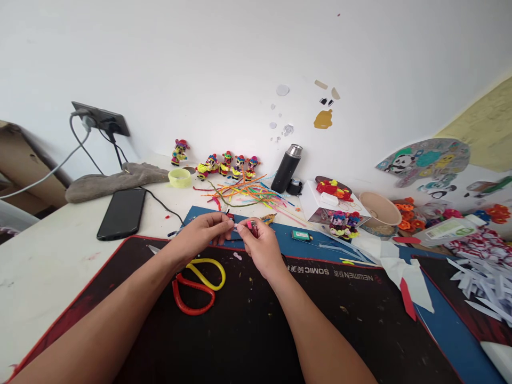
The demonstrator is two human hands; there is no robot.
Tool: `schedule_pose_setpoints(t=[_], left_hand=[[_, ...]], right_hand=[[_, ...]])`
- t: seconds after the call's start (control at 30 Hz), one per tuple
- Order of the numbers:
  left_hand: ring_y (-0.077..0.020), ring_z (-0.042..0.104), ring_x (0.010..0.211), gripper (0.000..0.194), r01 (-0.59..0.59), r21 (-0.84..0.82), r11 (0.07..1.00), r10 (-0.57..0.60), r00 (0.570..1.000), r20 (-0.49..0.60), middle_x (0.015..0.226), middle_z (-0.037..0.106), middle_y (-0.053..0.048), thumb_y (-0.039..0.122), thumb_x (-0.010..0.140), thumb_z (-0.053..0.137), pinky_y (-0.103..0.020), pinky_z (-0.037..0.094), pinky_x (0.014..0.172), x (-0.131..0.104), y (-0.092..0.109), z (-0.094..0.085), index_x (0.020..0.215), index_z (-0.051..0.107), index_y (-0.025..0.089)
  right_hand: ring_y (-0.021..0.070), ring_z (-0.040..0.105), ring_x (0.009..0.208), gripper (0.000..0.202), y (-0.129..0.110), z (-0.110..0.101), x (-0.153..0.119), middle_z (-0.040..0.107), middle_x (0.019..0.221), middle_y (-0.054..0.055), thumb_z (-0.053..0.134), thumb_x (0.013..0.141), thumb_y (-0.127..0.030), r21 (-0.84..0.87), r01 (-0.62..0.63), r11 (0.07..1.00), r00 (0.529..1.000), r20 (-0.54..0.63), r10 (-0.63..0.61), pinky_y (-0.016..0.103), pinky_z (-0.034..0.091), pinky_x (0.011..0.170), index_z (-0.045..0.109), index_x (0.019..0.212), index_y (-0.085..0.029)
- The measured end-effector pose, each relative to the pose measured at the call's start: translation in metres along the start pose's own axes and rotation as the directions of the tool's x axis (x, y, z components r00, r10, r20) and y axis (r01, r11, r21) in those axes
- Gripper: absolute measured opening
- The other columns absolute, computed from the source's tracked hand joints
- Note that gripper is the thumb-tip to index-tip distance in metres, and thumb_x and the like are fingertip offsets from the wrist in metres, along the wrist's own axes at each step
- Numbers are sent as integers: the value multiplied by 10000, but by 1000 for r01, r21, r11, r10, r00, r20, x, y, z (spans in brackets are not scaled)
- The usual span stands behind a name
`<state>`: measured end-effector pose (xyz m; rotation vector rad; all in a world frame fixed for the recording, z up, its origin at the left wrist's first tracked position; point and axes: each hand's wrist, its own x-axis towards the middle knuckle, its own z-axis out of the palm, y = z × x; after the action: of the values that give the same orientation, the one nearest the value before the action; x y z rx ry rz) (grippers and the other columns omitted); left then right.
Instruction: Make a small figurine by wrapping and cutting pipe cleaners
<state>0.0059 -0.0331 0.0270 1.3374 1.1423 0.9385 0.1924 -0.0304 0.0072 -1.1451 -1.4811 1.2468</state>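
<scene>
My left hand (211,226) and my right hand (262,246) meet above the back edge of the black mat, thumbs and fingertips pinched close together. A small pink-and-red piece (252,226) shows in my right fingers; its exact kind is too small to tell. Something tiny and pale lies between the fingertips of both hands, mostly hidden by my left fingers. Just below my left wrist lie scissors (214,273) with one yellow and one red handle, the blades partly under my forearm. A small pale pink scrap (237,256) rests on the mat beneath my hands.
Colourful fuzzy figures (226,164) stand along the wall behind loose pipe cleaners (248,194). A black flask (287,169) stands right of them. A phone (122,214) and yellow tape roll (180,177) lie left. A white box (316,200), bowl (380,208) and paper strips (486,282) are right.
</scene>
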Motion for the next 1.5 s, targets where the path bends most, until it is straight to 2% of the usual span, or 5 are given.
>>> schedule_pose_setpoints(t=[0.43, 0.77, 1.1, 1.3, 1.5], left_hand=[[-152, 525, 649, 432, -23, -66, 998, 20, 999, -47, 712, 635, 5, 601, 811, 780, -278, 424, 641, 1, 2, -1, 722, 640, 203], [-144, 510, 619, 387, -54, -98, 994, 43, 993, -107, 672, 619, 19, 562, 806, 783, -267, 410, 609, 1, 2, -4, 755, 653, 201], [-138, 486, 614, 436, -70, -104, 992, 61, 995, -82, 645, 578, 27, 589, 819, 771, -264, 393, 607, 0, 5, -2, 704, 619, 197], [-133, 462, 601, 459, -56, -112, 992, 49, 997, -63, 627, 547, 33, 608, 806, 773, -260, 368, 590, -1, 6, 0, 683, 612, 195], [-142, 480, 626, 443, -32, -125, 992, 27, 999, -41, 666, 583, 26, 608, 766, 812, -264, 381, 607, -1, 4, 1, 747, 654, 195]], right_hand=[[134, 404, 488, 279, 0, 0, 0, 458, 563, -70, 659, 937, -505, -68, 15, 998, 999, 32, -12, 267, 342, 503, 673, 942, -227], [137, 452, 623, 279, -3, 5, -4, 517, 709, -33, 665, 942, -488, -109, 44, 993, 990, 141, -29, 256, 385, 569, 665, 910, -210], [133, 387, 615, 494, 2, 6, -6, 438, 656, -35, 585, 977, -631, -254, 95, 962, 983, 177, -50, 274, 291, 559, 485, 723, -220], [125, 348, 589, 504, -1, 8, -8, 405, 607, -47, 571, 981, -593, -328, 123, 937, 983, 168, -71, 290, 242, 550, 424, 673, -221], [126, 376, 569, 413, -4, 11, -8, 450, 591, -42, 518, 985, -456, -405, 144, 903, 987, 123, -102, 297, 253, 557, 433, 656, -220]])
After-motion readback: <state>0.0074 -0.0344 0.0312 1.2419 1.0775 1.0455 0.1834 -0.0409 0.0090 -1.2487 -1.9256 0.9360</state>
